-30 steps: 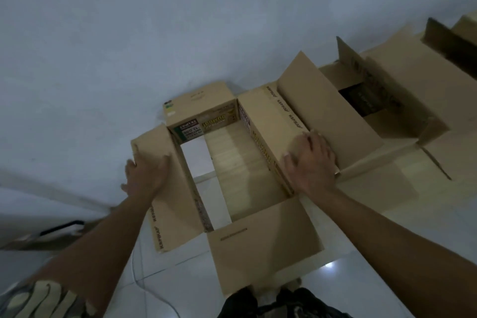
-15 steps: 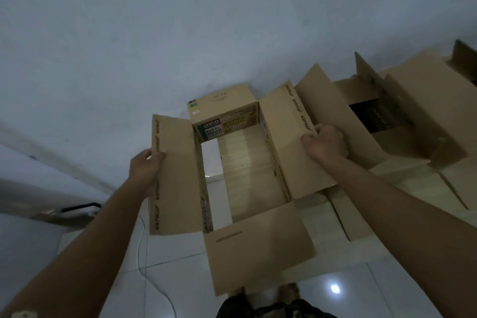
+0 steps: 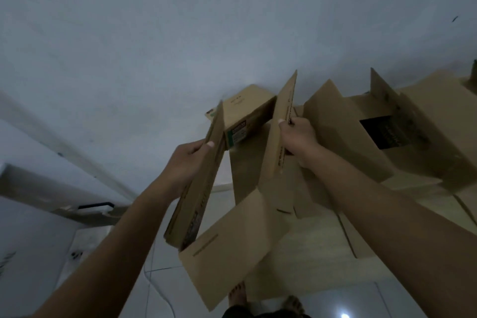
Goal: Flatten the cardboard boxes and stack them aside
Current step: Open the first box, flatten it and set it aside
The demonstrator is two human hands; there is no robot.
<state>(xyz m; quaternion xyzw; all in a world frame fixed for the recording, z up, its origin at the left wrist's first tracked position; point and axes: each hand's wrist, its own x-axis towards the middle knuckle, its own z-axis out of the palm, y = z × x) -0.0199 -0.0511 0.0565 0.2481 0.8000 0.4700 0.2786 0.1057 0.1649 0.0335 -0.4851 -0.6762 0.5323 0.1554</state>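
Note:
An open brown cardboard box (image 3: 247, 113) with no bottom is lifted off the floor in front of me. Its long side flaps stand nearly upright. My left hand (image 3: 189, 160) grips the left flap (image 3: 204, 175). My right hand (image 3: 299, 139) grips the edge of the right flap (image 3: 280, 137). The near end flap (image 3: 232, 248) hangs toward me. A printed label shows on the far inner end wall.
More opened boxes (image 3: 402, 121) and flattened cardboard (image 3: 322, 245) lie on the tiled floor to the right, against a pale wall (image 3: 180, 20). A thin cable (image 3: 152, 276) runs on the floor at left. My bare feet (image 3: 238, 294) show at the bottom.
Both hands have shifted from pressing the flaps flat to gripping their edges, and the box has been raised with its side flaps swung upright and closer together.

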